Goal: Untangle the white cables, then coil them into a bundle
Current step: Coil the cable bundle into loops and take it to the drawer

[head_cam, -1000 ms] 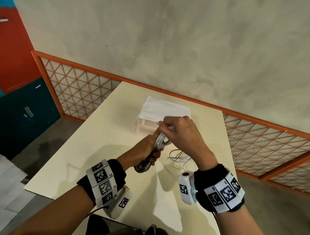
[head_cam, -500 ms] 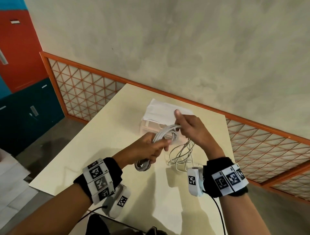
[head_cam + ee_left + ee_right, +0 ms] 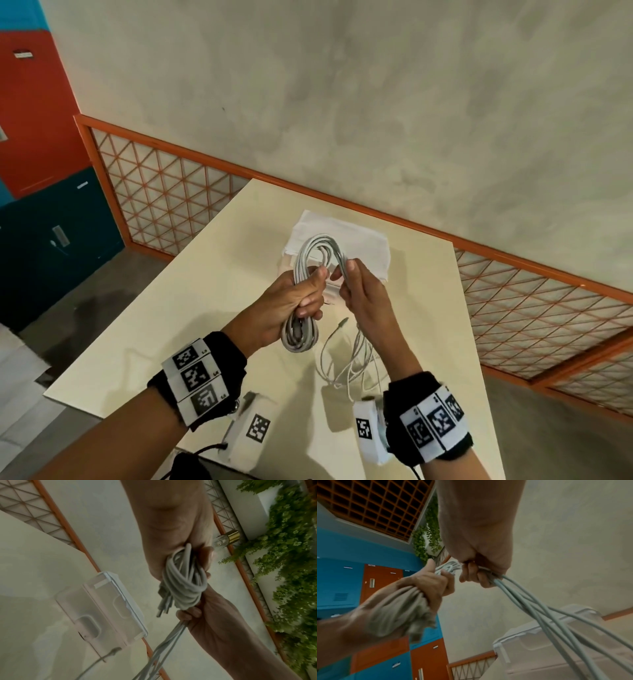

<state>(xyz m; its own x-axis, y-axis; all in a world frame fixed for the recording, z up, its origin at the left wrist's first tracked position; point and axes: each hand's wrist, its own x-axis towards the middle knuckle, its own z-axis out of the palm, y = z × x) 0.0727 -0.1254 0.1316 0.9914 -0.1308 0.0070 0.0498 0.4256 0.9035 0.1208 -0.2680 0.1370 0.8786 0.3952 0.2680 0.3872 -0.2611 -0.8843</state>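
Observation:
A coil of white cables (image 3: 310,270) is held upright above the table, its loops (image 3: 183,582) bunched in my left hand (image 3: 301,296), which grips the coil at its middle. My right hand (image 3: 356,284) pinches the strands on the coil's right side. From the right hand the loose cables (image 3: 544,608) trail down to a slack heap (image 3: 356,363) on the cream table (image 3: 191,308). A connector end (image 3: 342,322) sticks out of the heap. In the right wrist view the left hand (image 3: 426,584) grips the grey bundle.
A clear plastic box (image 3: 102,609) with a folded white cloth (image 3: 363,240) on it stands at the table's far side, behind the hands. An orange lattice rail (image 3: 534,308) runs behind the table; blue and red lockers (image 3: 37,171) are at the left.
The coil has been turned upright and raised in front of the box. My right hand has moved from above the coil to its right side, with one more loop laid on.

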